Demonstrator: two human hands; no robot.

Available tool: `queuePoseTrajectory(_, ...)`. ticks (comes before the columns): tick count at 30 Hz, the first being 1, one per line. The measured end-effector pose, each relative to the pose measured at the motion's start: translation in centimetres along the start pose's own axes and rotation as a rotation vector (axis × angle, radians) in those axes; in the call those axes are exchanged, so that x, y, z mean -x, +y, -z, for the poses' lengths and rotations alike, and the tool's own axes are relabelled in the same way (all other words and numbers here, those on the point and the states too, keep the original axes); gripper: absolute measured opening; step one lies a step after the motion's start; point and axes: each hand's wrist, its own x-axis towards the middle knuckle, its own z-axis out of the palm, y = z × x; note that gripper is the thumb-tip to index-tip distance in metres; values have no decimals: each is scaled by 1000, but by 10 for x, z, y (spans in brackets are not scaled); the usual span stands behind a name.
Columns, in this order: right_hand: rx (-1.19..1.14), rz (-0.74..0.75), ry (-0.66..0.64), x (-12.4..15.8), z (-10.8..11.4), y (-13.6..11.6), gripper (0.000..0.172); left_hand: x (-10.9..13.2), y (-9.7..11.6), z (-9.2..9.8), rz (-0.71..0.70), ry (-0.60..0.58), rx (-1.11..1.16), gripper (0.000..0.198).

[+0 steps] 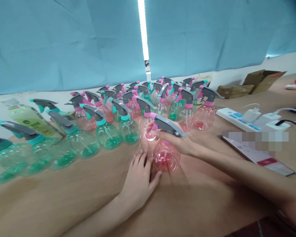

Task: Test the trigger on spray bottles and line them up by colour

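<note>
A clear pink spray bottle (166,159) with a grey and pink trigger head stands on the wooden table (93,200) in front of me. My right hand (174,140) is wrapped round its neck, just under the trigger head. Flat on the table to the left of that bottle lies my left hand (139,174), its fingers stretched out and the thumb close to the bottle's base. Whether the thumb touches it I cannot tell. Just behind is another pink spray bottle (148,133), partly hidden by my right hand.
Several green spray bottles (108,136) line the left, with more green and pink ones crowded behind. A yellow-green bottle (32,120) stands back left. On the right are a power strip (233,118), a phone-like slab (254,153) and an open cardboard box (261,82).
</note>
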Motion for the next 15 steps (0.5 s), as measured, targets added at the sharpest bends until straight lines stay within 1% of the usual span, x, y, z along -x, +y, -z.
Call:
queuePoseTrajectory(5, 20, -2, 16, -1, -1, 0, 16, -1, 1, 1, 7, -20, 3, 34)
queuePoseTrajectory(9, 55, 23, 0, -3, 1, -4, 21, -1, 2, 1, 8, -33, -10, 33)
queuePoseTrajectory(15, 132, 44, -31, -4, 3, -12, 21, 0, 1, 1, 1, -5, 4, 32)
